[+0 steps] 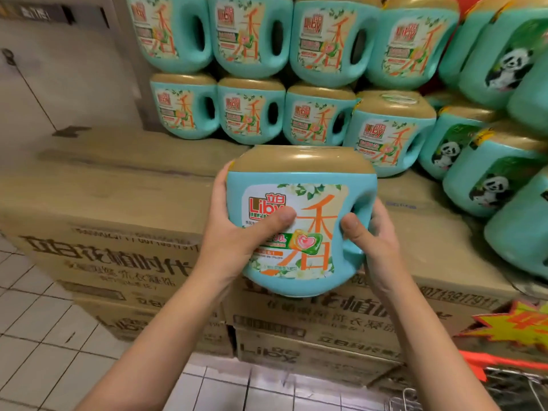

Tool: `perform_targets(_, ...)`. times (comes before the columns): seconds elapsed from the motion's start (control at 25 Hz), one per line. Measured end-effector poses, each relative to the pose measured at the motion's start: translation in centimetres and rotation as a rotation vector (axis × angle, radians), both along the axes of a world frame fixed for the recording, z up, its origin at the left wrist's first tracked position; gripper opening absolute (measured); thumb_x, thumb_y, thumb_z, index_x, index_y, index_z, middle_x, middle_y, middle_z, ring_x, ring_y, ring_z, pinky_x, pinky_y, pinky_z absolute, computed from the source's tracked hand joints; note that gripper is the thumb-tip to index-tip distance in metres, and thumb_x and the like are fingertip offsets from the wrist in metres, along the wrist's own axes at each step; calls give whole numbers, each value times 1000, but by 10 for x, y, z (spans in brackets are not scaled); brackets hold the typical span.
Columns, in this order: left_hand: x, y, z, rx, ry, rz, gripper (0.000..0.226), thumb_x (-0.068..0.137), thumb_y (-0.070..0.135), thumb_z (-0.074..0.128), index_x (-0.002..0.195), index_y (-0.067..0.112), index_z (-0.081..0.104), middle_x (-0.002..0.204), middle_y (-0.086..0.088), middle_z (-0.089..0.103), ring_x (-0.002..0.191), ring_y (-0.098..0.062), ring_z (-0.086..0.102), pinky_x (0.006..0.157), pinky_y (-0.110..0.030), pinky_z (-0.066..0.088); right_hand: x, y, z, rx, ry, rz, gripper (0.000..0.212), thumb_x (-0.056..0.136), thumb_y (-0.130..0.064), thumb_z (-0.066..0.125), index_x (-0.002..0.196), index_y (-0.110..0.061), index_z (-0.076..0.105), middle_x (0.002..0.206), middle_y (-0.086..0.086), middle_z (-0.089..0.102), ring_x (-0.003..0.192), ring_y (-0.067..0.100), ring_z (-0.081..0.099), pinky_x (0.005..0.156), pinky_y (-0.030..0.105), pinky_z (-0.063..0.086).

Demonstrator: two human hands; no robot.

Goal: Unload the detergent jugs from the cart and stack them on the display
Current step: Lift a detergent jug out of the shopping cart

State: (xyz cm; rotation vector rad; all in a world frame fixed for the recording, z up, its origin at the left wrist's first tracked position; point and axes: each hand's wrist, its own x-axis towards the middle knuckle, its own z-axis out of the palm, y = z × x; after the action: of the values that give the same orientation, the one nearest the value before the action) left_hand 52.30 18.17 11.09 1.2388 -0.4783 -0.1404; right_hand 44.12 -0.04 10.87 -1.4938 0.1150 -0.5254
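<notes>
Left grip and right grip clamp the teal Liby jug, held short of the carton top. Risk: slick sides could slip; a hasty set-down could topple the stacked jugs behind.

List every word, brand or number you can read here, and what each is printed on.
"Liby" and "立白": label of the held jug.
"香": same label, large orange character.
"Liby": labels of the stacked jugs.
"立白花植时代": upper carton.
"Liby": bottom carton.
Too blurred to read: small print on labels and cartons, and the orange sign.
</notes>
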Motion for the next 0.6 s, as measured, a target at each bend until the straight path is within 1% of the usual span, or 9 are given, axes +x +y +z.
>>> perform_targets(0.12,52,-16,-8,-20,-38,-30,102,53,36,92,140,28,40,115,0,70,101,-21,70,72,-31,59,42,-11,-3,-41,-31,-94,92,50,-67,82,122,-16,57,104,-6,73,95,12,70,73,23,56)
perform_targets(0.2,86,-26,-13,-9,-100,-61,109,52,43,93,143,29,35,121,1,68,108,-21,68,78,-32,59,65,-21,-8,-95,-27,-150,84,55,-60,84,123,-17,59,107,-9,72,99,8,68,76,22,55)
perform_targets(0.28,121,-35,-17,1,-149,-118,112,51,44,93,144,31,32,126,2,65,113,-22,65,83,-33,57,88,-32,-13,-127,-4,-192,79,61,-47,84,129,-19,56,114,-11,69,108,5,64,85,24,54)
perform_targets(0.36,147,-43,-20,18,-166,-164,110,49,44,94,140,41,33,127,6,63,115,-20,63,84,-30,56,106,-41,-14,-208,33,-226,83,62,-47,82,135,-23,52,127,-11,62,117,4,57,92,22,50)
perform_targets(0.4,159,-48,-21,27,-170,-178,109,48,45,94,137,45,32,127,9,63,116,-18,63,84,-28,55,115,-45,-14,-248,53,-249,84,62,-48,81,137,-26,50,131,-12,58,119,2,54,93,19,47)
perform_targets(0.48,180,-58,-24,60,-186,-207,111,46,47,93,136,47,29,128,15,62,117,-14,62,86,-25,54,129,-54,-15,-282,74,-298,81,63,-47,81,134,-29,48,129,-16,56,118,-2,51,88,12,46)
perform_targets(0.56,198,-68,-25,92,-213,-235,113,45,49,93,136,50,25,128,21,60,118,-9,60,89,-23,53,140,-62,-19,-298,79,-338,74,63,-49,81,127,-37,46,122,-24,54,113,-9,51,79,6,47)
perform_targets(0.6,204,-73,-25,107,-217,-235,113,45,50,93,135,53,24,128,23,59,119,-7,59,90,-22,52,145,-66,-20,-305,84,-357,70,64,-50,82,124,-41,46,120,-26,54,111,-12,51,77,5,47)
